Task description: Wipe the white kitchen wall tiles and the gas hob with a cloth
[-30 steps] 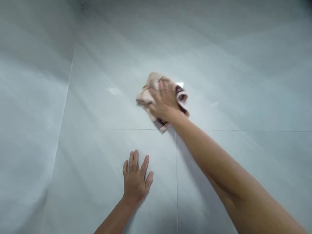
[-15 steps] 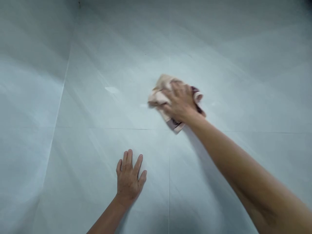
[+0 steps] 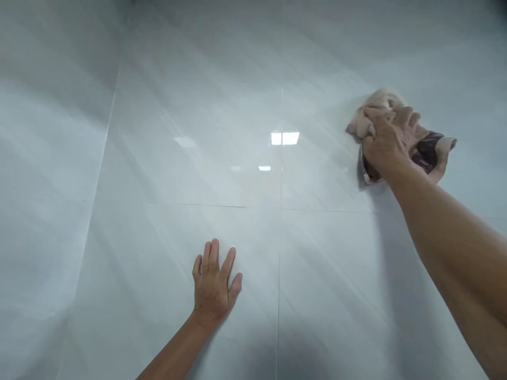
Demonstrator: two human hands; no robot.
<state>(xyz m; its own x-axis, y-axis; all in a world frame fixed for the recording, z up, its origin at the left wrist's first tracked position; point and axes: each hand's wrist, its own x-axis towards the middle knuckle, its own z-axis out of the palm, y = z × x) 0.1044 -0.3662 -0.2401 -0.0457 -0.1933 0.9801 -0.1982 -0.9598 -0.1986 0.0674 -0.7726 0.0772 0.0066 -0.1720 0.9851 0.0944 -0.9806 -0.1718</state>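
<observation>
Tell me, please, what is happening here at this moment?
A person's right hand holds a crumpled beige and dark purple cloth against pale, glossy tiles, in the upper right of the picture. The left hand holds nothing; it rests on the tiles lower down, left of the middle, with its fingers spread. Bright reflections show on the tiles to the left of the cloth.
</observation>
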